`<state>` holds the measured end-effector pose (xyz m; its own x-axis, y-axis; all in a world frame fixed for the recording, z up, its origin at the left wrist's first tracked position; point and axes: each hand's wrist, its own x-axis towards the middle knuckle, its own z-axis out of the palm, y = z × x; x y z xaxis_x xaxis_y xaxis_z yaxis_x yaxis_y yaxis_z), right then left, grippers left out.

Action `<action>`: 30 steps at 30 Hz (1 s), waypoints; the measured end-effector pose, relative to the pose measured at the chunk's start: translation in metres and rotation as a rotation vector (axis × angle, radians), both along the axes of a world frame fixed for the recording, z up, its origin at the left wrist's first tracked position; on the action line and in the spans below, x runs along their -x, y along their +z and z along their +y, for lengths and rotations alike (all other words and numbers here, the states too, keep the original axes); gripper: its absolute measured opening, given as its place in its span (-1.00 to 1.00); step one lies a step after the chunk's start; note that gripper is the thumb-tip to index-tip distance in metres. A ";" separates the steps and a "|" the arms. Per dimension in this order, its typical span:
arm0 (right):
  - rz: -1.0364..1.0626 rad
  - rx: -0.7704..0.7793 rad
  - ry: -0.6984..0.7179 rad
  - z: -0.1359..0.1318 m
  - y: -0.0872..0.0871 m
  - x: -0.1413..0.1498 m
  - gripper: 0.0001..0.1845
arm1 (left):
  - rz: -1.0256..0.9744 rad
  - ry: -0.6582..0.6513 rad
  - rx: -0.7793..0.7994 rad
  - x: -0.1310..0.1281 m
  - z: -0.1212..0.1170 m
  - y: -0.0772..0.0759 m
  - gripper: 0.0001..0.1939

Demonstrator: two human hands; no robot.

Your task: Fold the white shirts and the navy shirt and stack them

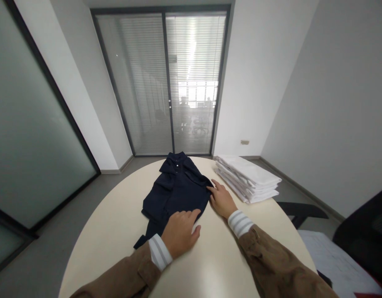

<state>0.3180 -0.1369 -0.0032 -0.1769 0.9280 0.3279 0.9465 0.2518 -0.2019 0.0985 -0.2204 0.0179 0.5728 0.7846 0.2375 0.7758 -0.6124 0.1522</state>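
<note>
A dark navy polo shirt (187, 190) lies on the round cream table (106, 231), its buttoned collar pointing away from me. The body is partly folded, with uneven fabric along the left side and a strip trailing toward the lower left. Over the shirt's near edge is my left hand (182, 231), thumb and fingers apart; whether it touches the cloth I cannot tell. At the shirt's right edge rests my right hand (222, 199), fingers spread, the fingertips on the fabric. Neither hand grips the cloth.
Several folded white garments (246, 178) are stacked at the table's back right. Beyond the right edge stands a black office chair (302, 210) with papers (336, 260) near it. A glass partition with blinds (141, 91) is behind the table.
</note>
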 end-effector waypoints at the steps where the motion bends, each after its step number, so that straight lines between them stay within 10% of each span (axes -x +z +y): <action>1: 0.035 -0.003 0.032 -0.002 0.001 0.004 -0.57 | 0.012 -0.063 0.017 0.000 -0.002 0.001 -0.59; 8: 0.260 0.131 0.071 0.000 -0.003 0.006 -0.59 | -0.084 -0.334 -0.012 -0.001 -0.010 0.010 -0.65; 15: 0.490 0.068 0.263 0.020 -0.023 -0.017 -0.62 | -0.047 0.152 -0.034 0.003 -0.004 0.015 -0.69; 24: 0.465 0.043 0.121 0.023 -0.020 -0.029 -0.70 | -0.372 -0.565 0.481 0.003 -0.015 0.009 -0.59; 30: 0.450 0.239 0.174 0.017 -0.017 -0.043 -0.31 | -0.478 -0.154 0.188 0.024 0.016 0.006 -0.77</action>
<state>0.3615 -0.1195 -0.0206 -0.2254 0.9555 0.1904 0.7015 0.2948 -0.6488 0.0741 -0.2040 0.0244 0.5469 0.7542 0.3635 0.4967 -0.6418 0.5843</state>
